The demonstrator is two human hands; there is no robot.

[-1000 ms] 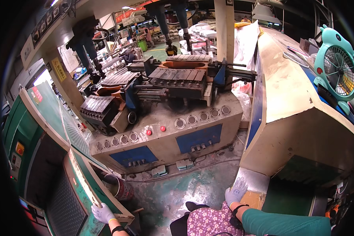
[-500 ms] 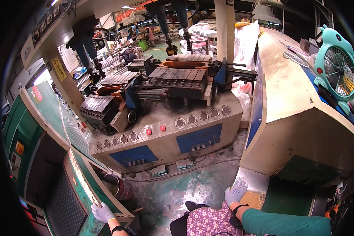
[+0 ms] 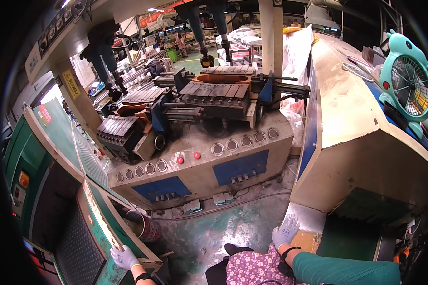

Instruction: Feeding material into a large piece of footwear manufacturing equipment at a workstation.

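My left hand (image 3: 124,257), in a pale grey-white glove, rests on the worn cream edge (image 3: 105,228) of a green machine housing (image 3: 95,209) at the lower left. Its fingers lie over that edge, with nothing held. At the lower right my right hand (image 3: 285,232), in a matching glove, lies flat with fingers spread. It is at the edge of a bare metal plate (image 3: 307,216), next to a brown cardboard piece (image 3: 310,241). A dark green conveyor belt (image 3: 349,244) runs beside the cardboard, under the cream machine hood (image 3: 371,166).
Ahead stands a cream press machine (image 3: 199,171) with slotted metal blocks (image 3: 215,90), round buttons and two red knobs. Foot pedals (image 3: 192,206) sit on the floor before it. A bucket (image 3: 147,227) stands by the green housing. A teal fan (image 3: 409,85) is at the right.
Both hands stay where they were. In the far background, a person in pink has shifted slightly.
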